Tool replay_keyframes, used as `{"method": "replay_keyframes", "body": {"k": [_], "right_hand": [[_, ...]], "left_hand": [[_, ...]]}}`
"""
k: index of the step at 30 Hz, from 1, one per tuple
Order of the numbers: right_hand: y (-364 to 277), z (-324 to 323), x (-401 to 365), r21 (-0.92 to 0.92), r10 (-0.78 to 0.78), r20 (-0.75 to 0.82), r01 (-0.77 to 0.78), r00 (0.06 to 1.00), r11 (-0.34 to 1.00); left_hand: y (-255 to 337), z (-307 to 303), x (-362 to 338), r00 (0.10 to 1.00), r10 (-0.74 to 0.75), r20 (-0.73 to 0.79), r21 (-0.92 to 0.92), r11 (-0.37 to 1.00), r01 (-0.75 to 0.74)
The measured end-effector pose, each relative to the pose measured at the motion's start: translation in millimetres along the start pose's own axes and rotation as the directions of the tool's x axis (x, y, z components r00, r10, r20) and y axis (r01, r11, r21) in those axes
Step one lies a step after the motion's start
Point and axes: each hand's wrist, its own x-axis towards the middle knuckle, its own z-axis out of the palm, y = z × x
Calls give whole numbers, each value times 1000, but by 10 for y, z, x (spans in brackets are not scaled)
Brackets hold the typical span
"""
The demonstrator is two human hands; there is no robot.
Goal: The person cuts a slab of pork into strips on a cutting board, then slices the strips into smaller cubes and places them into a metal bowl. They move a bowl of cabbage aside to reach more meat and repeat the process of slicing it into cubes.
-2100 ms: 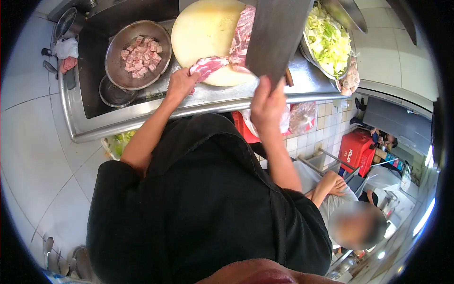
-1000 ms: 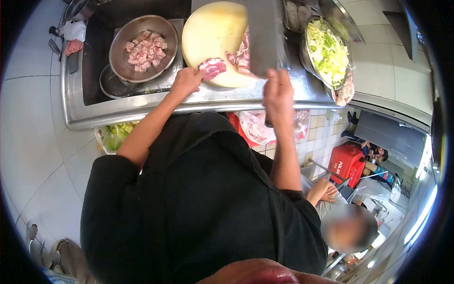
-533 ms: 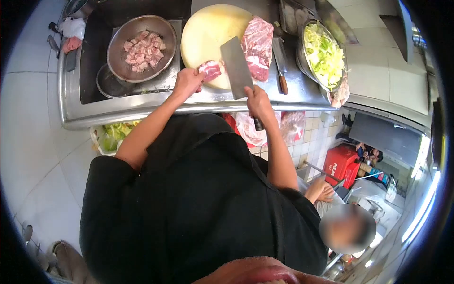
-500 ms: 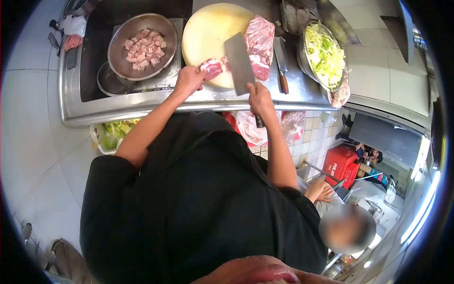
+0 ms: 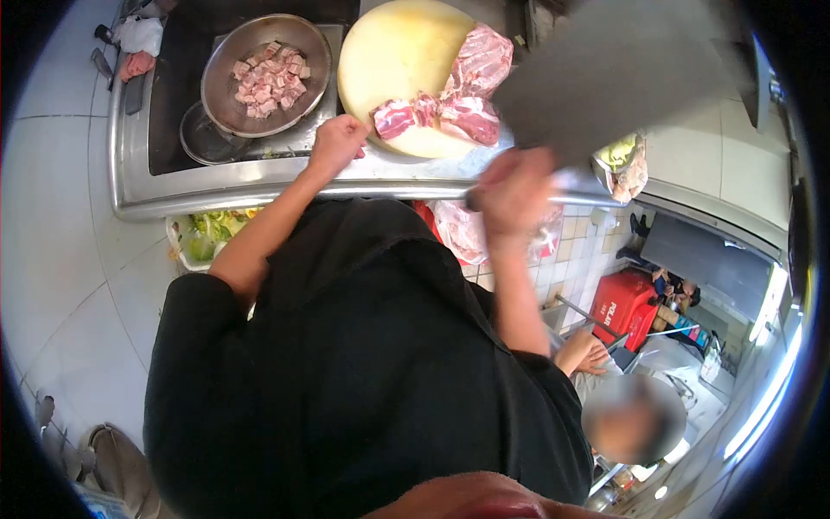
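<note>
My right hand (image 5: 517,195) is wrapped round the handle of a cleaver (image 5: 614,82), raised close to the camera and blurred, right of the round cutting board (image 5: 389,52). My left hand (image 5: 337,145) is closed at the board's lower left edge. A small reddish bit shows under its fingers, too small to name. On the board, a strip of raw meat (image 5: 395,118) lies just right of that hand, beside a larger slab of meat (image 5: 478,65). The two hands are apart.
Left of the board, a metal bowl (image 5: 210,86) of meat cubes sits over the sink (image 5: 164,130). Greens (image 5: 616,154) show partly behind the cleaver. Below the counter are a tub of greens (image 5: 207,235) and bagged meat (image 5: 462,232). Another person's hand (image 5: 588,353) is at lower right.
My right hand has lifted the cleaver off the meat, up and to the right. My left hand has let go of the meat strip and moved slightly left.
</note>
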Motion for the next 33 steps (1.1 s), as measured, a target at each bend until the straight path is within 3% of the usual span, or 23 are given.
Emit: {"method": "replay_keyframes", "body": {"k": [1,2,3,4,11,14,15,16,18,20,25,28,29,30,32,33], "right_hand": [[-28,323,-508,103,126,386,-178,914,979],[-57,648,-1012,52,230,706,-372,670,927],[-143,603,-1043,3,302,775,-481,555,877],[-146,634,-968,-44,351,824,-566,445,823],[147,785,-850,181,203,797,-546,569,818],[118,643,-617,11,322,920,-835,225,550],[145,517,-481,-8,297,948,-926,113,378],[186,478,-436,-43,326,938,-889,121,455],[212,586,-588,-56,339,906,-723,253,689],[68,628,-793,92,308,801,-614,513,784],[72,531,-494,111,374,764,-679,525,726],[54,-20,223,335,363,501,-564,785,755],[32,-215,426,462,449,479,-651,754,602],[19,-374,585,604,455,366,-579,812,548],[-164,-596,735,744,527,208,-483,824,461],[-69,-379,445,509,442,64,-410,895,757]], "left_hand": [[-42,23,8,1000,0,2,-52,999,0],[-73,52,-22,1000,5,16,-16,1000,-5],[-74,79,-56,999,12,33,22,1000,-13],[-18,94,7,999,35,37,54,998,-37],[219,247,153,1000,-7,-10,66,998,7],[201,278,232,999,-41,14,56,998,40],[183,292,248,999,-41,21,50,998,40],[169,301,269,999,-38,27,44,998,37],[168,292,310,998,-60,29,40,997,59],[170,306,306,997,-79,27,32,996,78],[168,286,326,998,-50,33,69,996,48],[199,195,212,998,-34,61,-8,999,34],[254,130,147,994,-77,74,-16,997,79],[199,101,124,996,-77,50,-27,997,78],[101,37,97,997,-75,-2,-50,996,75],[98,-4,59,998,-62,-15,-16,998,62]]}}
